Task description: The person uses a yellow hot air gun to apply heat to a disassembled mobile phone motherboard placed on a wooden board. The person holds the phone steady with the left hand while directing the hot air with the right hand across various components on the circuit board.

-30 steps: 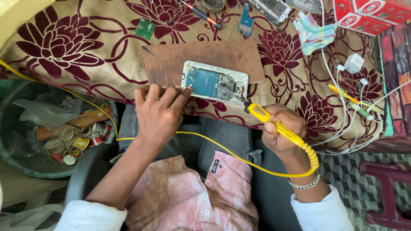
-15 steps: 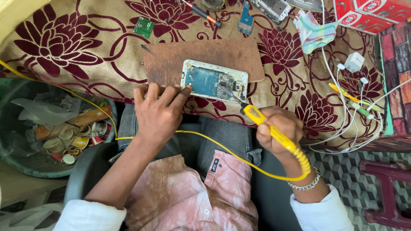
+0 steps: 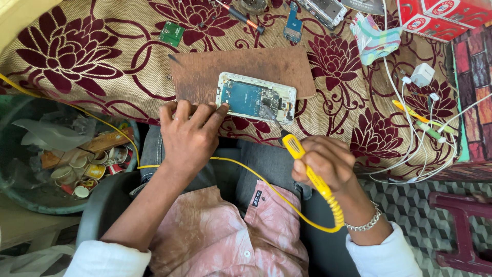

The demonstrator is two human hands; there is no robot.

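Yellow plastic soldering iron [image 3: 307,172] is sitting clamped in my right hand [image 3: 325,164], tip touching the opened white phone [image 3: 256,97] on the brown board [image 3: 241,69]; my left hand [image 3: 189,136], fingers loosely spread, is steadying its edge.

Woven beige cloth with maroon flower print [image 3: 77,56] covers the surface; coarse, matt weave. Brown rectangular board [image 3: 246,69]: matt, scuffed, looks like pressed fibre or leather, hard to tell from this view. Opened white-framed phone with blue inner plate [image 3: 255,97]: glossy plastic rim, dull metal shielding, bare circuit parts. Yellow plastic-handled soldering iron [image 3: 307,169]: smooth, slightly shiny handle, dark metal tip, coiled rubbery yellow cord [image 3: 335,210]. Silver metal chain bracelet [image 3: 365,221], bright. Pink cotton shirt [image 3: 215,231], soft, stained brown. Green plastic bin [image 3: 15,197], dull, holding crumpled clear film and paper cups. White glossy plastic charger plug [image 3: 422,75].
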